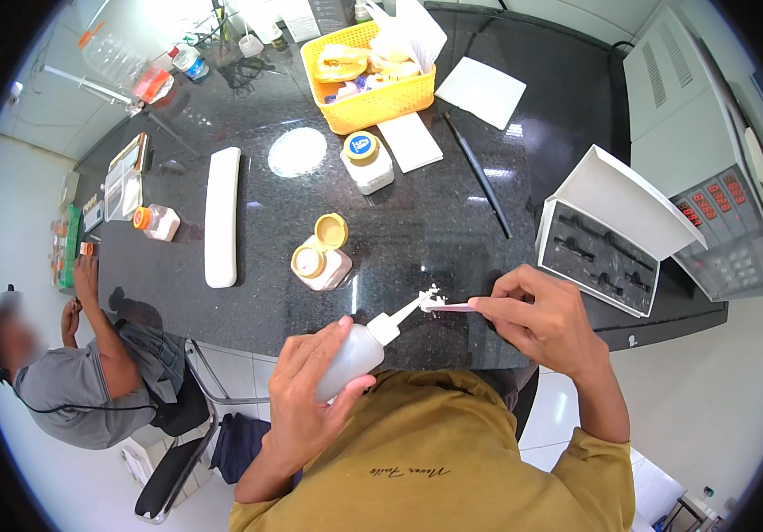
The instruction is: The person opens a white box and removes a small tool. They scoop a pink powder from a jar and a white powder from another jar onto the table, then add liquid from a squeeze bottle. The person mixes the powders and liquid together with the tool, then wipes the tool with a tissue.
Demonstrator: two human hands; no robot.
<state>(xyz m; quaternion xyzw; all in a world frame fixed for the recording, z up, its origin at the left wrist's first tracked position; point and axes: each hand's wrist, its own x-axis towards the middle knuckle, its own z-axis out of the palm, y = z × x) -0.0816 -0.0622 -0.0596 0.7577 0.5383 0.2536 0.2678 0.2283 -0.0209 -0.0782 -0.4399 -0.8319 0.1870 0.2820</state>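
Observation:
My left hand [303, 390] is wrapped round a translucent squeeze bottle [352, 359] with a white nozzle, tilted so the tip points away and to the right. Between the thumb and fingers of my right hand [545, 319] is a thin white stick [451, 308], likely a small spatula. Its end meets a little heap of white powder [431, 297] on the black countertop, right beside the nozzle tip. Just beyond my left hand stands a small jar [321, 266] with its yellow lid [332, 231] flipped back and pale contents showing.
Farther back are a closed jar [368, 164], a yellow basket [373, 105], folded paper [412, 142] and a black pen-like rod [479, 177]. An open box of black parts [594, 257] and a machine with red digits [718, 204] stand right. At left, a white bar [222, 217] and a seated person [89, 381].

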